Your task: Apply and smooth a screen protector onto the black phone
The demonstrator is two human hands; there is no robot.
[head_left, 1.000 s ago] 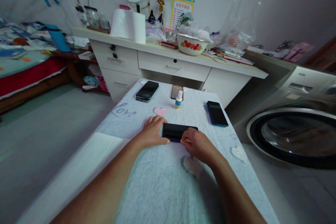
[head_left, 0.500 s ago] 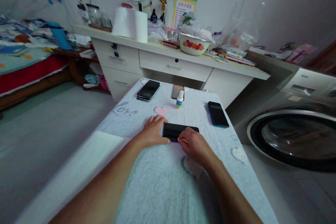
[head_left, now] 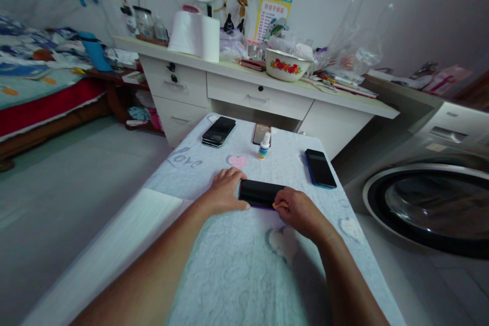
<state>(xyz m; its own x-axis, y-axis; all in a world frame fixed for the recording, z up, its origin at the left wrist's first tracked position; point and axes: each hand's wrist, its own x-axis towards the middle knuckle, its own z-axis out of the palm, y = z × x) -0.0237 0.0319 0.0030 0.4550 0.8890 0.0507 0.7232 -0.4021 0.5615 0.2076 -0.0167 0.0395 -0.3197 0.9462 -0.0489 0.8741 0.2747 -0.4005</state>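
Note:
A dark phone [head_left: 260,193] lies flat, long side toward me, on the cloth-covered table [head_left: 237,265]. My left hand [head_left: 226,191] holds its left end between thumb and fingers. Over the phone's right end, my right hand [head_left: 296,209] is closed, its fingers pinched around something too small to make out. Beyond the phone stands a small white spray bottle [head_left: 263,146] with a blue and yellow label. Behind the bottle lies another phone [head_left: 262,134]. A stack of phones [head_left: 219,131] is at the back left, and a blue-edged phone [head_left: 320,168] lies at the right.
Past the table is a white desk [head_left: 260,99] with a flowered bowl [head_left: 286,65], a white paper roll [head_left: 194,35] and plastic bags. A washing machine [head_left: 451,137] stands on the right, and a bed [head_left: 46,91] is on the left.
My right hand has slid rightward along the phone to its right end, uncovering more of the screen. My left hand keeps its place on the phone. The view has shifted slightly.

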